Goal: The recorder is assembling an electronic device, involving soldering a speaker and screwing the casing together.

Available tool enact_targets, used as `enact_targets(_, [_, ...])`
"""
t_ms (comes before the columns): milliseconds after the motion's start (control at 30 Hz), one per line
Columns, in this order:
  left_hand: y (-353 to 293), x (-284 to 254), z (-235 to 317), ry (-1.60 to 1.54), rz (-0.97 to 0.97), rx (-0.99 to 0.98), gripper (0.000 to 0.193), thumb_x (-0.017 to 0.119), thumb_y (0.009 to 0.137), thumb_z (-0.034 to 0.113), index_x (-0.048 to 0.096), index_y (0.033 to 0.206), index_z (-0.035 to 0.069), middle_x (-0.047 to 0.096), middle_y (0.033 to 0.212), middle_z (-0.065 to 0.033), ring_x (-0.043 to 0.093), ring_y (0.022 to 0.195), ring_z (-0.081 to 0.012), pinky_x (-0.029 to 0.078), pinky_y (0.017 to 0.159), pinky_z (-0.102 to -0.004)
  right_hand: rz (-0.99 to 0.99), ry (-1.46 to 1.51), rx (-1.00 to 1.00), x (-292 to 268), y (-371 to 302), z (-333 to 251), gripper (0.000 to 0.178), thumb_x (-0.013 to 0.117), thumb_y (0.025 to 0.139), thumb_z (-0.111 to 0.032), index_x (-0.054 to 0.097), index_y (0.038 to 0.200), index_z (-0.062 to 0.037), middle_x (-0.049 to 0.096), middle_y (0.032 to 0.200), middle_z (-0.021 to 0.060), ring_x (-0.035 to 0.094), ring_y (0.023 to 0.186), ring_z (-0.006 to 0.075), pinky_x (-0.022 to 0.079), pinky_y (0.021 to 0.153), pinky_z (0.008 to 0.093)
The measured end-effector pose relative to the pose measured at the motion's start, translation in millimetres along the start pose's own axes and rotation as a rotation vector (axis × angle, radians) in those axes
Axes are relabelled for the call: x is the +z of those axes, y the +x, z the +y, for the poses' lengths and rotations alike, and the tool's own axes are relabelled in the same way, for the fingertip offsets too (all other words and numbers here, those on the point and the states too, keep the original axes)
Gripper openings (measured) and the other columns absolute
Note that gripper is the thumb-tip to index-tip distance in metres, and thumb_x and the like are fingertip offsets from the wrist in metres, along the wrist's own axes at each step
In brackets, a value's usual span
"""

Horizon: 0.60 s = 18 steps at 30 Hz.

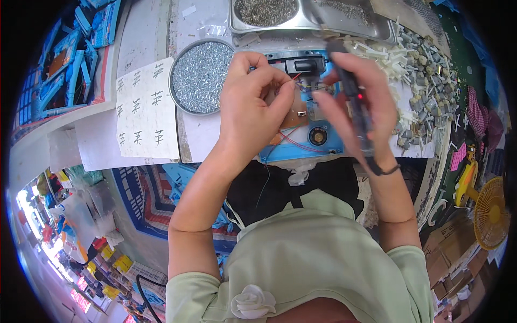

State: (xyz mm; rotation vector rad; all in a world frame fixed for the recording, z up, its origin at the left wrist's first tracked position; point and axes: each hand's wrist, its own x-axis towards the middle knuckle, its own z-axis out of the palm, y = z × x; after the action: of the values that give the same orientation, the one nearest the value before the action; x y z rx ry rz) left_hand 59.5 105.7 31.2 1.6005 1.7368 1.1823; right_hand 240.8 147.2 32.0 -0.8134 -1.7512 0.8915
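Note:
In my right hand (379, 89) is a black electric screwdriver (353, 89) with a small red light, blurred by motion. Close by, my left hand (253, 99) is closed, thumb against fingertips; whatever sits in that pinch is too small or hidden to name. Both hands are over a blue plastic housing (334, 148) lying on the table. Inside it are a brown circuit board (293, 117), a round black speaker (318, 135), thin red wires and a black plastic part (306, 65) along the far side. My hands cover part of the housing's interior.
A round tray of small silver screws (199, 78) stands left of my left hand, beside a handwritten sheet (142, 110). Metal trays (318, 24) with small parts stand at the back. White plastic pieces (371, 54) and small motors (425, 91) lie heaped right; blue housings fill a box (110, 102) far left.

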Motion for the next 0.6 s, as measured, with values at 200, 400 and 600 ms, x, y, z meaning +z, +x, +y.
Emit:
enact_targets(200, [0, 8, -8, 0.016, 0.032, 0.08, 0.007, 0.074, 0.076, 0.006, 0.071, 0.082, 0.002, 0.055, 0.092, -0.0131, 0.059, 0.075, -0.0252, 0.051, 0.065, -0.0349, -0.039, -0.082, -0.118, -51, -7, -5, 0.035, 0.076, 0.083, 0.001, 0.064, 0.116, -0.0001, 0.066, 0.094, 0.0083, 0.061, 0.08, 0.0126, 0.048, 0.068, 0.0239])
enact_targets(400, [-1, 9, -10, 0.022, 0.063, 0.111, 0.007, 0.074, 0.076, 0.007, 0.07, 0.08, 0.003, 0.056, 0.091, -0.0124, 0.061, 0.077, -0.0255, 0.052, 0.066, -0.0362, -0.165, -0.121, -0.082, -60, -18, -8, 0.032, 0.077, 0.081, -0.008, 0.065, 0.109, 0.0008, 0.063, 0.076, 0.0062, 0.054, 0.061, 0.0123, 0.041, 0.055, 0.0239])
enact_targets(600, [-1, 8, -13, 0.055, 0.04, 0.119, 0.004, 0.073, 0.082, 0.002, 0.07, 0.085, 0.0, 0.053, 0.095, -0.006, 0.057, 0.071, -0.0079, 0.047, 0.059, -0.022, -0.218, -0.122, -0.223, -51, -18, -1, 0.033, 0.077, 0.076, -0.005, 0.067, 0.106, 0.0003, 0.064, 0.075, 0.0075, 0.053, 0.056, 0.0185, 0.042, 0.05, 0.0274])
